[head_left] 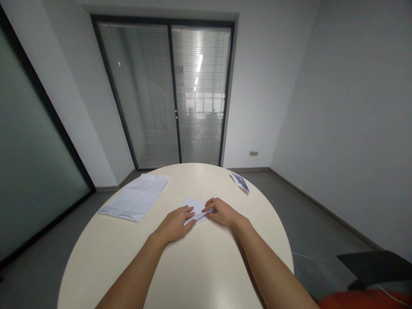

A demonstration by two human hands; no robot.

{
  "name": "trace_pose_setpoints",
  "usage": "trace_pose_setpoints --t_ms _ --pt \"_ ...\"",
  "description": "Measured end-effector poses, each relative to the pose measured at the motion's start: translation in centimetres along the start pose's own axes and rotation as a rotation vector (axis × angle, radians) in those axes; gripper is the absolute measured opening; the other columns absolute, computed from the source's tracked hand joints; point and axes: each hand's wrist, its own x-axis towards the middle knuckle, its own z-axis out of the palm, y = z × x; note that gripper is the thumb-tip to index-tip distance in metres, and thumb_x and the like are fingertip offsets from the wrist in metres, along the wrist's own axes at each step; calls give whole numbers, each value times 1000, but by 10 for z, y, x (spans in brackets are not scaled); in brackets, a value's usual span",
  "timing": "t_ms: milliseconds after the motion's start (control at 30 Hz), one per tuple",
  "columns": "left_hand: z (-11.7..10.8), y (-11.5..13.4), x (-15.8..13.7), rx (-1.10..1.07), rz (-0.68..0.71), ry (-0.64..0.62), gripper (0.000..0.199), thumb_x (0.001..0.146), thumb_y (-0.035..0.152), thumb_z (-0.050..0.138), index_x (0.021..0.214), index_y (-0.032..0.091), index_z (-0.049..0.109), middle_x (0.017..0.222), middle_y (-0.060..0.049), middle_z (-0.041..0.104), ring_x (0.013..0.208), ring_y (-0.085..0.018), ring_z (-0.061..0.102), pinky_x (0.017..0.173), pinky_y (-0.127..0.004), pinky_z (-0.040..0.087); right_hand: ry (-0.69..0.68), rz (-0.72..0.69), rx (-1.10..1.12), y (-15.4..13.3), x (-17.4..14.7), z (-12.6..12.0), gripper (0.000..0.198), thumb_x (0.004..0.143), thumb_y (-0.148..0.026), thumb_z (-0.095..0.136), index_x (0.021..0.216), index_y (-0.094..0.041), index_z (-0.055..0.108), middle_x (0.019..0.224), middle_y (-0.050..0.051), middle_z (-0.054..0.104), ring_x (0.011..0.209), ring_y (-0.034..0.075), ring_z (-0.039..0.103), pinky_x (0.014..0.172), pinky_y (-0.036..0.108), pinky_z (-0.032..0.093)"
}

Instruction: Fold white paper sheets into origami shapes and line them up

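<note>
A small folded white paper point(195, 208) lies near the middle of the round cream table point(180, 266). My left hand point(176, 223) rests palm down on its near left part, fingers pressing it flat. From the right, my right hand point(222, 212) pinches the paper's right edge with its fingertips. Both forearms reach in from the bottom of the view.
A stack of white sheets point(137, 197) lies at the table's far left. A small printed paper point(240, 181) sits at the far right edge. Glass doors with blinds point(170, 94) stand behind the table. A dark chair point(373, 264) and something red point(370, 299) are at the lower right.
</note>
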Motion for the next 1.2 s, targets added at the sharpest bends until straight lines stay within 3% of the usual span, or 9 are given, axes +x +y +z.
trace_pose_setpoints --t_ms 333,500,633,800,967,1200 --pt "-6 6 3 -100 -49 37 42 100 42 42 115 21 75 134 -8 68 129 -22 59 114 -36 39 25 12 -14 -1 2 -3 19 90 -22 63 99 -20 79 104 8 75 98 21 66 94 32 47" --pt "-10 10 3 -51 -116 90 40 101 42 40 101 23 76 109 -7 77 102 -22 69 92 -30 48 18 32 -38 -1 0 -3 21 92 -27 60 96 -16 77 100 10 74 94 22 66 89 30 47" --pt "-11 9 4 60 -194 108 41 101 42 39 93 22 74 97 -8 77 90 -23 70 79 -30 47 17 37 -53 -2 0 -4 24 94 -29 57 96 -15 76 99 11 74 92 22 65 87 30 47" --pt "-10 7 5 66 -226 128 33 101 39 42 104 26 71 103 -5 77 94 -22 71 80 -29 47 34 80 -71 0 1 -3 24 95 -27 53 98 -15 74 99 11 74 91 22 65 84 30 46" --pt "-7 0 5 117 -293 142 30 100 33 43 115 26 68 112 -5 76 102 -23 70 85 -31 49 81 141 -62 3 -1 -2 26 97 -22 47 113 -17 68 106 11 73 95 22 65 83 30 46" --pt "-2 -6 5 65 -287 159 34 96 23 47 126 25 62 131 -5 69 118 -22 65 97 -33 49 118 224 -81 3 -4 0 31 99 -22 44 128 -19 55 110 12 71 100 23 65 84 31 45"
